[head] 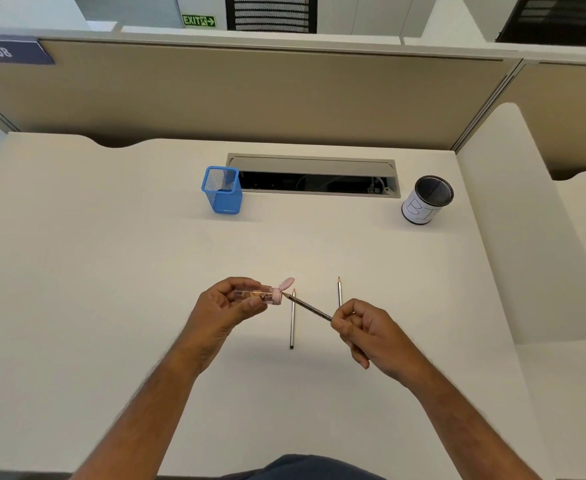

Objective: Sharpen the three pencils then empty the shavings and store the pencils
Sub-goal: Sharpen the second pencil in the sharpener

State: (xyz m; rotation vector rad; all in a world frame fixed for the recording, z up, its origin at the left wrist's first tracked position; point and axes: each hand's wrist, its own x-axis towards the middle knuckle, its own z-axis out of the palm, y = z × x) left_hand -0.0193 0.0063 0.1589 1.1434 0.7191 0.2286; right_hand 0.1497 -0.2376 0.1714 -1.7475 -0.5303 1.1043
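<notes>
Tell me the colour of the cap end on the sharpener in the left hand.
Pink, on a clear body; the sharpener shows best in the head view.

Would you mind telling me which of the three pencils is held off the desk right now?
The pencil gripped by the right hand, tip at the pink sharpener in the left hand. The other two pencils lie on the desk.

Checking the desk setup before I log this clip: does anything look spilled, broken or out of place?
Nothing stands out. The sharpener in the left hand holds its shavings, no shavings show on the desk, and both cups stand upright.
</notes>
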